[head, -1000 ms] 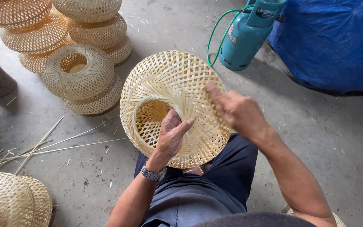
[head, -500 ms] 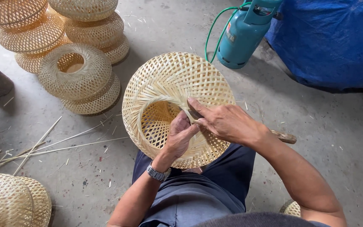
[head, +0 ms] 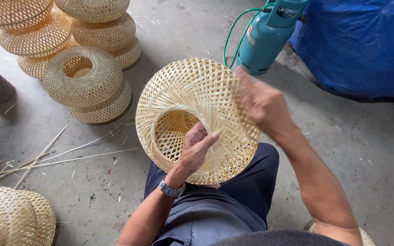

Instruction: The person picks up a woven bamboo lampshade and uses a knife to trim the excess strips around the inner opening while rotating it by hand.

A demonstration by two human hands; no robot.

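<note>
Our left hand (head: 196,148) had a closed grip on the rim of the opening in the woven bamboo shade (head: 197,119), thumb outside, fingers tucked in. Our right hand (head: 261,101) was blurry against the far side; couldn't tell what its grip held. The shade sat on our lap, over the concrete floor (head: 343,150). Looked light but springy and splintery, so we'd say hold it by the thicker rim, not the open weave.

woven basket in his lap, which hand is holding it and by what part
The left hand grips the woven bamboo basket at the rim of its opening. The blurred right hand lies against its outer side; whether it grips is unclear.
</note>
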